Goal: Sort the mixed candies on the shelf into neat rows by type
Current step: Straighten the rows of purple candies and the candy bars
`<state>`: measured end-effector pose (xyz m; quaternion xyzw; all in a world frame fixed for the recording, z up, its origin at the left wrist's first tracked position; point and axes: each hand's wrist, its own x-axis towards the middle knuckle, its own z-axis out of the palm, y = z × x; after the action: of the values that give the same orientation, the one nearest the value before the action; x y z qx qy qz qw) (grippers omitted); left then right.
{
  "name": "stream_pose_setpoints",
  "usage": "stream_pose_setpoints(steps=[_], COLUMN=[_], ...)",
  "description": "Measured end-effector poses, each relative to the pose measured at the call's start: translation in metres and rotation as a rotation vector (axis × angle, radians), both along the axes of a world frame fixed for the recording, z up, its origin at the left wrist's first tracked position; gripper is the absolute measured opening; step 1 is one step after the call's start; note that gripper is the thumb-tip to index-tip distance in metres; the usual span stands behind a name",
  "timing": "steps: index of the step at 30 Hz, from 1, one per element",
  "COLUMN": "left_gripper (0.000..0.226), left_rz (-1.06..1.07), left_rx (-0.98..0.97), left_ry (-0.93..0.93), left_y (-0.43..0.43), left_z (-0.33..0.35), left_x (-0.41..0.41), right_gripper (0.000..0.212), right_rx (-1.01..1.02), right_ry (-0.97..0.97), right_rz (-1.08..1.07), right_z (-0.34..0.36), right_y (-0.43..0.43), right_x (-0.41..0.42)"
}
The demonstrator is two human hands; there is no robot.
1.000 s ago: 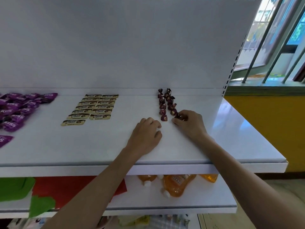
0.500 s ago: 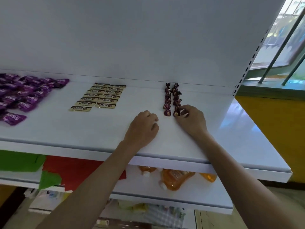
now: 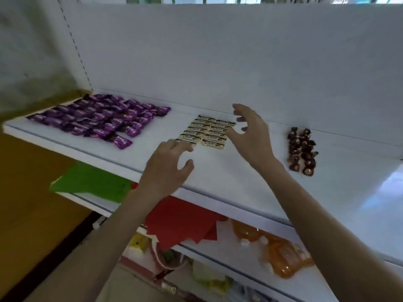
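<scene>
On the white shelf [image 3: 229,171] lie three groups of candy. Purple-wrapped candies [image 3: 98,118] fill the left end in several rows. Cream and gold flat bars [image 3: 207,131] sit in two columns in the middle. Dark brown twisted candies [image 3: 302,149] stand in two columns at the right. My left hand [image 3: 168,168] hovers at the near corner of the cream bars, fingers loosely spread and holding nothing. My right hand [image 3: 248,131] hangs just right of the cream bars, fingers spread and empty.
The white back panel [image 3: 218,62] rises behind the candies. A lower shelf holds green paper [image 3: 87,184], red paper [image 3: 181,223] and orange bottles [image 3: 281,256]. Below that are more packets, blurred. A yellow wall is at the left.
Both hands left the brown twisted candies and moved left to the cream bars, now spread open. The view swung left, bringing the whole purple group into sight.
</scene>
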<state>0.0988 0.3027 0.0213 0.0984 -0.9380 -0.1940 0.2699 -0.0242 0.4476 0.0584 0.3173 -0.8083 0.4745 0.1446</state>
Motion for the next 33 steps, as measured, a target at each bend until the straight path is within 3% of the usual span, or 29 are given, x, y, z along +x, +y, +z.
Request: stream_pose_setpoints(steps=[7, 15, 33], left_gripper=[0.029, 0.028, 0.033], left_rz=[0.225, 0.286, 0.015], left_rx=[-0.054, -0.042, 0.052], left_ry=[-0.027, -0.078, -0.158], left_y=[-0.159, -0.300, -0.538], left_z=[0.024, 0.022, 0.009], left_x=[0.104, 0.168, -0.003], right_gripper=[0.053, 0.051, 0.044], right_rx=[0.070, 0.109, 0.451], right_ry=[-0.008, -0.035, 0.015], right_rz=[0.277, 0.351, 0.149], right_z=[0.007, -0.013, -0.010], right_y=[-0.192, -0.347, -0.507], right_x=[0.068, 0.114, -0.023])
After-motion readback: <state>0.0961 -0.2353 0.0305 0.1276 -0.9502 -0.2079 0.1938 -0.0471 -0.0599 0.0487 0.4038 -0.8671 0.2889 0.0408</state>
